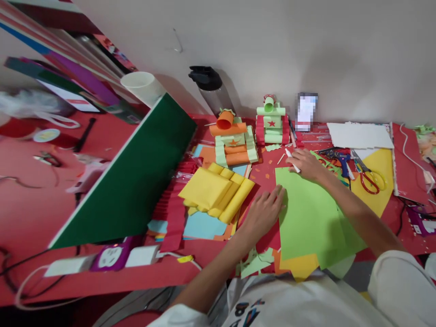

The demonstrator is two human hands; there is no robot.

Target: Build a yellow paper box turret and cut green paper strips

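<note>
A light green sheet of paper (306,213) lies in front of me over more green and yellow paper. My left hand (265,206) rests flat with fingers stretched, their tips touching the sheet's left edge. Near its top edge, my right hand (306,164) is closed around a slim white pen (288,153). Left of my left hand is a stack of rolled and folded yellow paper (218,193). Behind stand an orange and green paper tank model (235,144) and a red and green one (271,122), each with a star.
A green board (132,177) leans at the left, beside a power strip (112,257). A bottle (211,91) and a phone (306,111) stand by the wall. Scissors (368,175) and a blue glue gun (344,162) lie right of my right hand. Paper scraps (259,261) litter the red table.
</note>
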